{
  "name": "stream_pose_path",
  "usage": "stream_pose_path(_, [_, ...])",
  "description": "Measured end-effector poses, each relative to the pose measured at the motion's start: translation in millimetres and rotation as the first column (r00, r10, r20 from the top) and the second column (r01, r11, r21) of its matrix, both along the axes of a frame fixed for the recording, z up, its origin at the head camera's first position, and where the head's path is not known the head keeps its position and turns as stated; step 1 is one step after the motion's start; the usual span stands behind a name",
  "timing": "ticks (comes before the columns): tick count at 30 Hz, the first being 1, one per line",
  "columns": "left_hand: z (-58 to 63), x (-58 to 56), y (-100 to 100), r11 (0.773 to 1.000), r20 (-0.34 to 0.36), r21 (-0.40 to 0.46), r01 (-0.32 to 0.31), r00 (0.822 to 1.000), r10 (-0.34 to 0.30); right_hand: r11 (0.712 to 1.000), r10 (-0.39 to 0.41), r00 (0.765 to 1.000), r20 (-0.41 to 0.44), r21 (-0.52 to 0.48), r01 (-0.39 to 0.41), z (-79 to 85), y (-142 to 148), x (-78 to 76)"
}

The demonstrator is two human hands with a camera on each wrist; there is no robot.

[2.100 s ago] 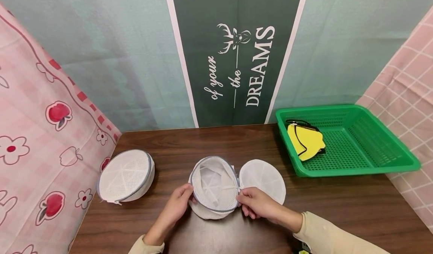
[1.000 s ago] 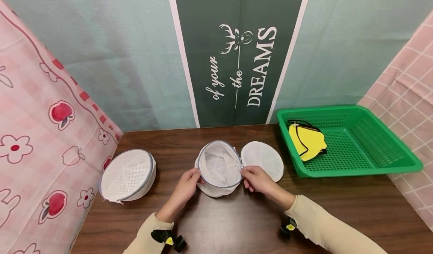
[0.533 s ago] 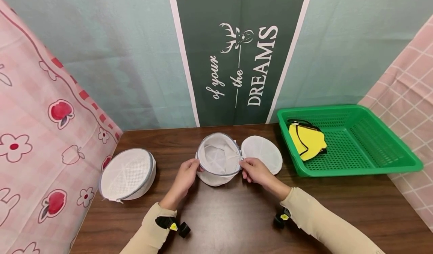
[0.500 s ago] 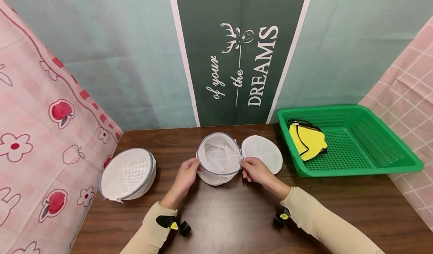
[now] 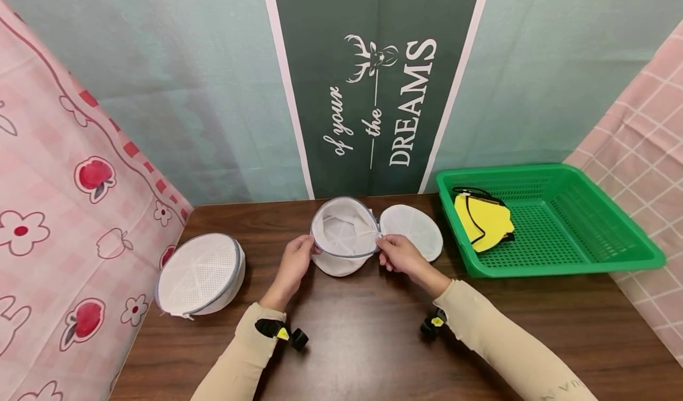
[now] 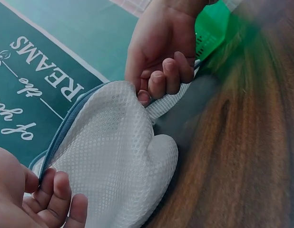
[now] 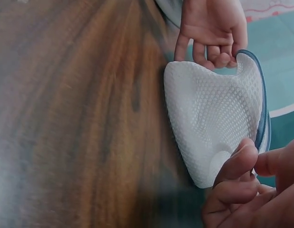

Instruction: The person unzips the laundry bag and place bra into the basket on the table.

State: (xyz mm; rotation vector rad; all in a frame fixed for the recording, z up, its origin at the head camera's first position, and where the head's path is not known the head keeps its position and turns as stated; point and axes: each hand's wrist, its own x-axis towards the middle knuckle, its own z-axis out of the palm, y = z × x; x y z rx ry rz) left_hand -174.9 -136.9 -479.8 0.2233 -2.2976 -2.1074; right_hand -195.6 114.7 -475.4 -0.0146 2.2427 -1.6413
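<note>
A round white mesh laundry bag (image 5: 341, 266) with a blue-grey zip edge is at the middle back of the table, its mouth facing up. Its round mesh lid (image 5: 411, 232) lies folded out to the right. My left hand (image 5: 295, 261) pinches the rim on the left side. Opposite it, my right hand (image 5: 402, 254) pinches the rim near the zip end, beside the lid. In the left wrist view, the bag's mesh wall (image 6: 109, 152) sags and bulges between both hands. The right wrist view shows my right thumb and fingers (image 7: 240, 164) at the zip edge.
A second mesh laundry bag (image 5: 200, 276), zipped up, stands at the left. At the right back is a green plastic basket (image 5: 565, 269) holding a yellow item with black straps (image 5: 482, 223). A hanging cloth (image 5: 224, 122) borders the table's back edge.
Both hands have moved the mesh laundry bag away from me toward the back of the table, its lid sliding along. Both keep their grip on the rim.
</note>
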Motion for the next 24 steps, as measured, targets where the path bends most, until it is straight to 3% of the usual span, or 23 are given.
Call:
stream_pose_path(11, [-1.3,-11.3,4,1.000,-0.009,0.015,-0.024,1.000,0.024,1.000,-0.020,1.000,0.000,0.017,0.020,1.2,0,-11.3])
stream_pose_path(24, [-0.5,-10.7,3,1.000,0.016,0.014,-0.023,1.000,0.023,1.000,-0.027,1.000,-0.007,-0.008,0.027,0.3,1,-8.8])
